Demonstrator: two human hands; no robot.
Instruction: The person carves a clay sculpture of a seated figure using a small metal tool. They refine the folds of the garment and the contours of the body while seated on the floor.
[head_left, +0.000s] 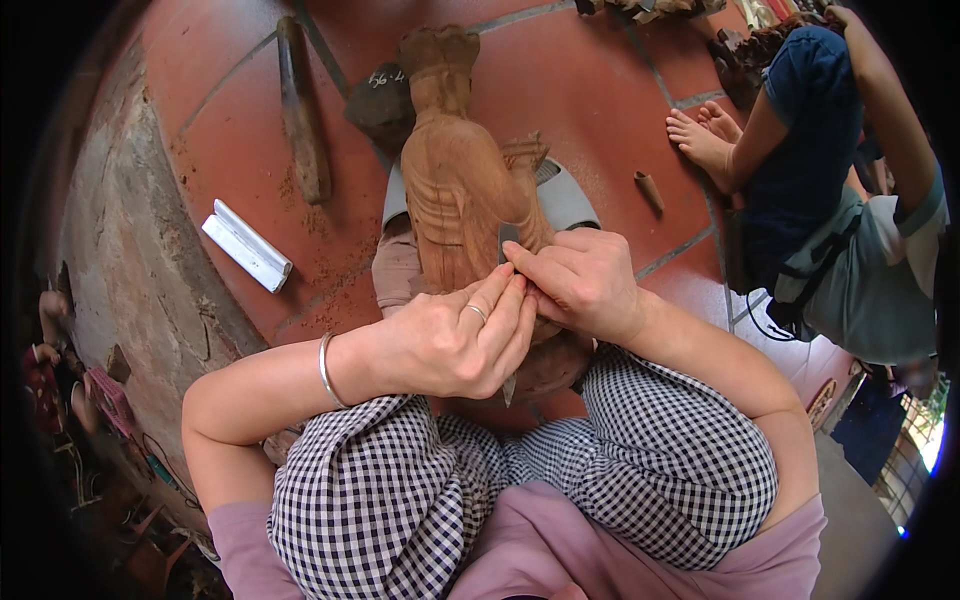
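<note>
A carved brown wooden figure (pixel 450 180) lies in front of me, with draped folds cut along its body and its head end farthest away. Both my hands are over its near part, close together. A flat grey metal blade (pixel 508 238) of what looks like a carving chisel rests against the wood. My right hand (pixel 590 280) pinches it, with thumb and fingers near the blade. Wearing a ring, my left hand (pixel 455 340) closes round the same tool, fingertips meeting the right hand's. A pointed tip (pixel 509 388) shows below my hands; the middle of the tool is hidden.
On the red tiled floor lie a wooden club (pixel 303 110), a white wrapped block (pixel 246 246) and a small curled brown piece (pixel 648 190). Wood dust is scattered about. A dark wood block (pixel 383 105) sits beside the figure. Another person's bare foot (pixel 700 145) is at right.
</note>
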